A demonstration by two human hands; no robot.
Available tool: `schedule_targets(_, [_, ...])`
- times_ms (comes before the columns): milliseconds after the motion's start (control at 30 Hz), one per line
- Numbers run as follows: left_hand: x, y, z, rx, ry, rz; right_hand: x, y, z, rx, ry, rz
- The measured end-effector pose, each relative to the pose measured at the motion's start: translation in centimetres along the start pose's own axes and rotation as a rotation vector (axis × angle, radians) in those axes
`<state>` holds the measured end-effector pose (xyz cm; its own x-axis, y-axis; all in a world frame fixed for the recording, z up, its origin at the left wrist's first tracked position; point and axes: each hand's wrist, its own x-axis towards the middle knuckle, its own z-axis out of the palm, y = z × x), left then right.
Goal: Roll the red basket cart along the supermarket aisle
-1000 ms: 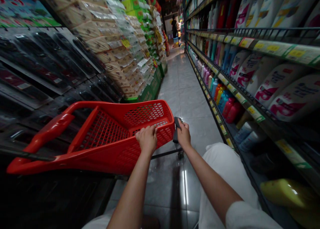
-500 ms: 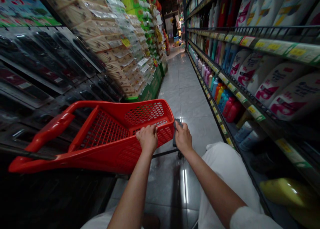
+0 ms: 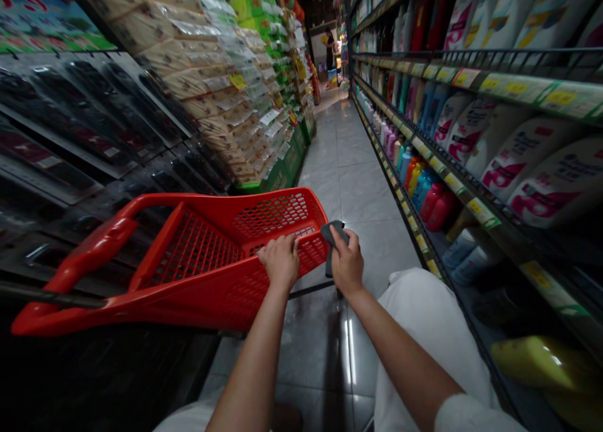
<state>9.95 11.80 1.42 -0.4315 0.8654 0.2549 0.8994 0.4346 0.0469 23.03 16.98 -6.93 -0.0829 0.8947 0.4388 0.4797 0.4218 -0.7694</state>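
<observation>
A red plastic shopping cart [image 3: 188, 294] with a perforated basket stands across the aisle in front of me, its handle toward the left. My left hand [image 3: 281, 259] is closed over the near top rim of the basket. In my right hand [image 3: 347, 259] is a dark grey cloth [image 3: 333, 230], pinched between thumb and fingers and lying against the cart's right front corner. Part of the cloth hangs down below the hand. The cart's lower frame shows only partly beneath the basket.
Shelves with shampoo bottles [image 3: 532, 162] and price tags run along the right. Stacked tissue packs [image 3: 198, 74] rise on the left, beside hanging packaged goods [image 3: 113, 105]. Grey floor tiles [image 3: 336, 143] lead to a distant person [image 3: 330, 49]. White-clad knees [image 3: 424, 331] are close below.
My right hand has shifted slightly, and more of the grey cloth now shows over the cart's corner. The cart's handle end has moved a little down and left. My left hand stays on the rim.
</observation>
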Motion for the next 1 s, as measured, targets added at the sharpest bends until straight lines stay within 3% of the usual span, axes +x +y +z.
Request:
schedule_targets(100, [-0.1, 0.0, 0.1, -0.020, 0.010, 0.015, 1.0, -0.9, -0.1, -0.105, -0.054, -0.023])
schedule_targets(300, [-0.1, 0.0, 0.1, -0.023, 0.031, 0.000, 0.5, -2.9, 0.2, -0.151, -0.208, -0.208])
schedule_targets(367, [-0.1, 0.0, 0.1, -0.027, 0.036, 0.003, 0.8, -1.9, -0.1, -0.141, -0.172, -0.166])
schedule_targets(500, [-0.1, 0.0, -0.1, -0.030, 0.029, -0.003, 2.5, 0.9, -0.8, -0.074, 0.035, -0.002])
schedule_targets(567, [-0.1, 0.0, -0.1, -0.029, 0.030, -0.007, 3.1, 1.3, -0.8, -0.040, 0.091, -0.009])
schedule_targets(767, [-0.1, 0.0, 0.2, -0.021, 0.040, -0.006, 1.2, -1.5, 0.3, -0.149, -0.109, -0.175])
schedule_targets(867, [-0.1, 0.0, 0.1, -0.018, 0.032, 0.001, 0.2, -1.3, 0.8, -0.131, -0.174, -0.236])
schedule_targets(933, [-0.1, 0.0, 0.0, -0.015, 0.032, 0.004, 0.1, 0.1, 1.2, -0.071, -0.153, -0.184])
schedule_targets(1000, [-0.1, 0.1, -0.2, -0.014, 0.028, 0.001, 0.2, 1.7, 1.7, 0.021, -0.088, -0.010])
